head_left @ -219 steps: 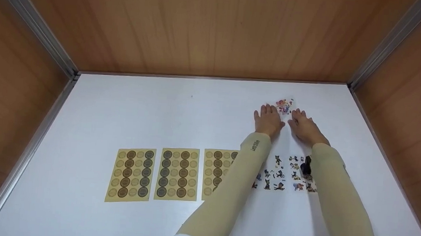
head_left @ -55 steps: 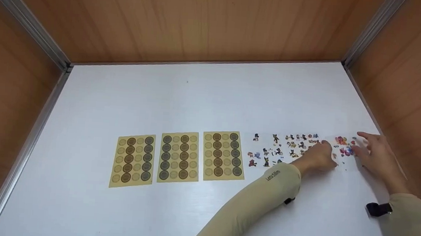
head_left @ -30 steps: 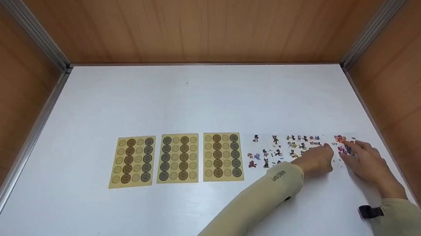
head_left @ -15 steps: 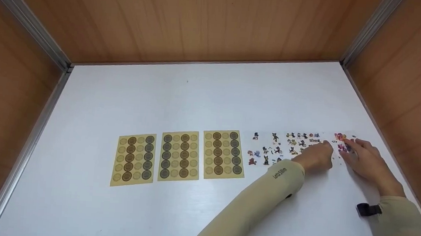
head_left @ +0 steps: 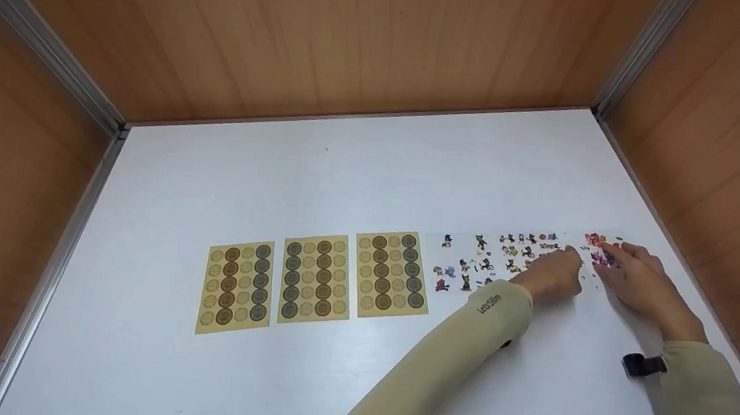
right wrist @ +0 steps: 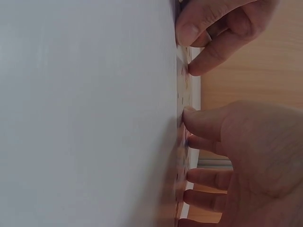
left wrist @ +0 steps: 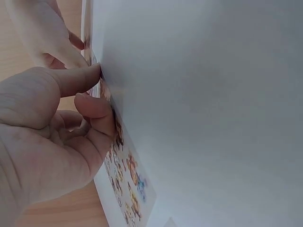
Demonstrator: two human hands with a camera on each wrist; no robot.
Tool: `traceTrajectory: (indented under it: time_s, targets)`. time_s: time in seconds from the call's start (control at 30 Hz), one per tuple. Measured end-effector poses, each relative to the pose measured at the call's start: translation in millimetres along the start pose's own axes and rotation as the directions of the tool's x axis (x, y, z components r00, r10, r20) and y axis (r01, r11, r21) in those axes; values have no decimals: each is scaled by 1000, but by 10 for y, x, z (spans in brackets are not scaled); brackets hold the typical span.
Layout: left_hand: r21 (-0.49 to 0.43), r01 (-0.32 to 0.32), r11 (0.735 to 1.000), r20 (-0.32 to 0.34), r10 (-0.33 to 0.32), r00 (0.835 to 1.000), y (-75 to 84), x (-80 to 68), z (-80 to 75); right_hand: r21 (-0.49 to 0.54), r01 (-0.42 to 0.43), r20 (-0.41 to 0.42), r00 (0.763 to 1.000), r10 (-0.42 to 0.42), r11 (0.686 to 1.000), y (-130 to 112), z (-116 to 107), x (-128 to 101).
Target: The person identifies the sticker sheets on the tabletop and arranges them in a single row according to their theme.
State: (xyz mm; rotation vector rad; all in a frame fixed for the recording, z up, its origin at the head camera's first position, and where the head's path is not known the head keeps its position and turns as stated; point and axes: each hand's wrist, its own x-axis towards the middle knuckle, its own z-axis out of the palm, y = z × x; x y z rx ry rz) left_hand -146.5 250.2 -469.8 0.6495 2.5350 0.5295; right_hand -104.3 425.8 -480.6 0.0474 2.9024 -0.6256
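Flat on the white table, a clear sticker sheet with pink and orange figures [head_left: 596, 239] ends a row on the right. My right hand [head_left: 647, 289] rests on it with fingers spread and fairly straight; the right wrist view shows the fingertips [right wrist: 189, 175] along its surface. My left hand [head_left: 551, 272] is at that sheet's left side, over the neighbouring clear sheet of cartoon dog stickers [head_left: 527, 250]. Its fingers [left wrist: 97, 116] are curled, with nothing seen gripped between them. Another clear sticker sheet [head_left: 465, 282] lies left of that. The left hand and sleeve cover parts of both dog sheets.
Three tan sheets of round stickers, the left one [head_left: 236, 287], the middle one [head_left: 316, 278] and the right one [head_left: 392, 274], continue the row leftward. Wood panels, such as the back wall [head_left: 368, 44], border the table. A black wrist camera [head_left: 642, 365] sits by the right sleeve.
The pink-and-orange sticker sheet came from the back of the table to the row's right end. Over the last two seconds the right hand shifted left onto it; both hands then stayed nearly still.
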Motion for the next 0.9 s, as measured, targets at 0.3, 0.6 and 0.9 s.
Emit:
traceTrajectory:
  time_s: [0.3, 0.6, 0.9]
  targets:
    - [12, -35, 999, -22, 36, 999, -78, 40, -4, 2, -27, 25, 999, 27, 1000, -28, 7, 45]
    - [13, -65, 998, -25, 66, 998, -59, 51, -100, -1, -12, -7, 1000, 12, 1000, -73, -21, 84]
    - [-21, -249, 968, -150, 243, 958, -158, -295, -756, -49, 87, -88, 992, -91, 995, -341, -205, 142]
